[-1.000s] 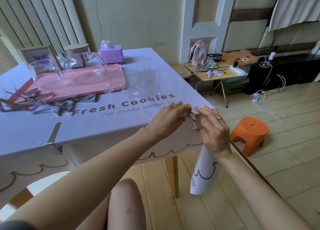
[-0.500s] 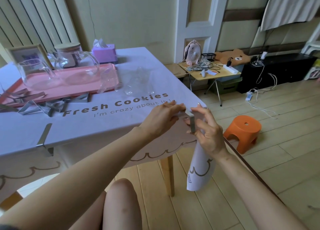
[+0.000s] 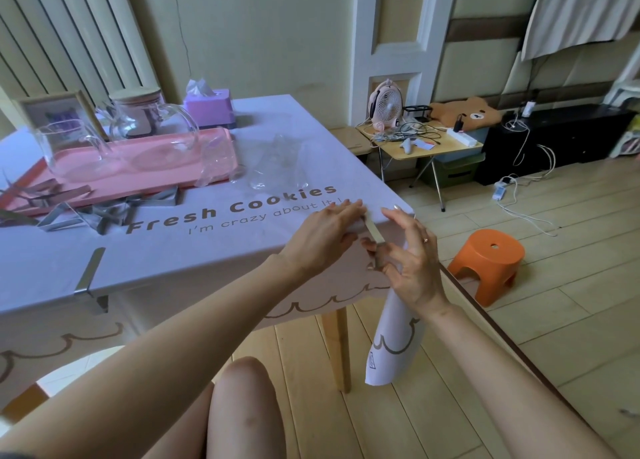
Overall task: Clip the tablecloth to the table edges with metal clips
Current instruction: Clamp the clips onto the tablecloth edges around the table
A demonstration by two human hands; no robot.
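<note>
- I am pressing my left hand (image 3: 325, 237) down with straight fingers on the tablecloth (image 3: 207, 258), at the front edge of the table (image 3: 341, 348) near its right front corner.
- My right hand (image 3: 410, 264) is pinching the lower part of the clip (image 3: 373, 231). Its top strip is lying on the cloth between my two hands, right at that edge.
- The clip looks only partly pushed on to me. If I am loosening my pinch too soon, it may be springing off and dropping to the floor.
- If the cloth is bunching under my left fingers, I am risking clamping a crease in, leaving the corner flap hanging crooked beside the leg.
- My right thumb is sitting close to the clip's underside, so I am risking a nip as it slides home.
- Tugging the cloth toward this corner could be straining the fitted clip (image 3: 88, 275) further left on the front edge. It could also be dragging the spare clips (image 3: 104, 213) and the pink tray (image 3: 156, 178) behind them.
</note>
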